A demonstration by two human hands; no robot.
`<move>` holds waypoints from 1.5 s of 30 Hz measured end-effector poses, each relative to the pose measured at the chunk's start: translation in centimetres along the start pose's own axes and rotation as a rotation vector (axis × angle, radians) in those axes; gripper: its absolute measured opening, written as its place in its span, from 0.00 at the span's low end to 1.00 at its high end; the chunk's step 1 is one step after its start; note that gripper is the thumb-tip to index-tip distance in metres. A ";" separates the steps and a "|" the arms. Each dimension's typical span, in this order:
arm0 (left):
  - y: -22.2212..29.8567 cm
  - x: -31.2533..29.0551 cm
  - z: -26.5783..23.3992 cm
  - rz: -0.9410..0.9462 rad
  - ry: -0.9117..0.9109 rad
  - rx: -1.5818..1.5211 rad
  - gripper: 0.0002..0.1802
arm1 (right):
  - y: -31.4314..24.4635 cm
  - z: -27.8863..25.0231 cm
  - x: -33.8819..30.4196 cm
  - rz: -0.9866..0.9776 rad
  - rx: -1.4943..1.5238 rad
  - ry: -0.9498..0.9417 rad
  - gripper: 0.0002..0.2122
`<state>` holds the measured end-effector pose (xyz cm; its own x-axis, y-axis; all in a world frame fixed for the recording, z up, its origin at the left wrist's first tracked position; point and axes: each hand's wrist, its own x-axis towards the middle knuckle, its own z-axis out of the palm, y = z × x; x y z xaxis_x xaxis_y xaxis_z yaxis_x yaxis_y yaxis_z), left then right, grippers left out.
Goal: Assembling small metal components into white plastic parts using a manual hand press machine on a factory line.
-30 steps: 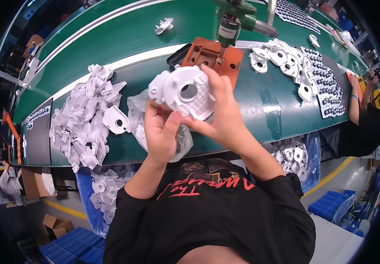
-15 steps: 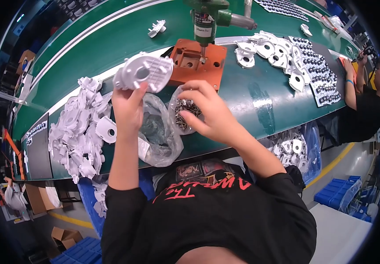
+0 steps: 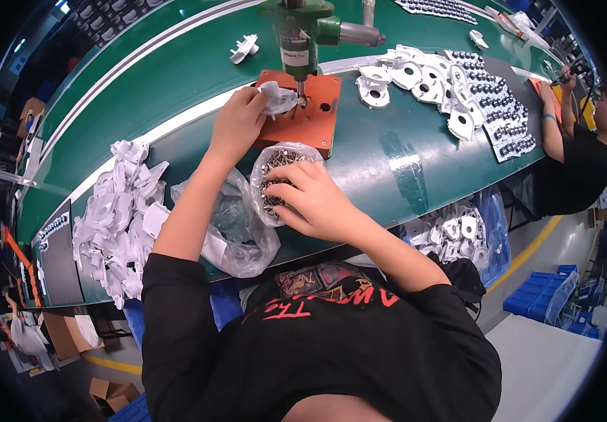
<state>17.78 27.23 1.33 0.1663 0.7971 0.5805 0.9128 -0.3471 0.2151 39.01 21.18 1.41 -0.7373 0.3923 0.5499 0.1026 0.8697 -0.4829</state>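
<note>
My left hand (image 3: 238, 126) grips a white plastic housing part (image 3: 279, 100) by its left side, at the orange fixture block (image 3: 326, 126). The part is tilted over the block's left half, beneath the spindle of a green press (image 3: 296, 42). I cannot tell whether it is seated there. My right hand (image 3: 317, 200) is over a clear plastic bag full of small metal pins or screws (image 3: 291, 153). Its fingers are bent and apart, with the tips among the metal pieces. Nothing shows held in them.
White housings are heaped (image 3: 117, 225) at the left. More white housings (image 3: 423, 81) lie at the right, beside trays of dark round parts (image 3: 504, 105). A crumpled clear bag (image 3: 243, 243) lies on the near edge of the green table. A co-worker's arm (image 3: 555, 137) is at far right.
My left hand has carried the white housing part away from me onto the orange block and tilted it. My right hand has dipped lower into the bag of metal pieces. The whole view has shifted slightly.
</note>
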 end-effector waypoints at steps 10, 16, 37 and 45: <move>0.9 1.0 -0.3 0.112 -0.075 0.006 0.09 | 0.1 0.2 0.0 -0.015 0.013 0.042 0.12; 1.6 1.0 0.2 0.151 -0.001 0.113 0.06 | 0.1 0.4 -0.1 -0.014 0.025 0.040 0.11; 0.5 0.9 -0.9 0.038 -0.339 0.023 0.14 | -0.1 0.5 0.2 0.007 0.057 0.055 0.11; 2.2 -4.0 -7.9 -0.224 -0.277 -0.247 0.13 | 0.1 0.3 1.1 0.092 -0.104 0.078 0.13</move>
<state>16.18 19.40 5.64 0.0990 0.9571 0.2722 0.8267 -0.2314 0.5129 37.98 21.60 1.80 -0.6677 0.4903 0.5601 0.2386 0.8537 -0.4629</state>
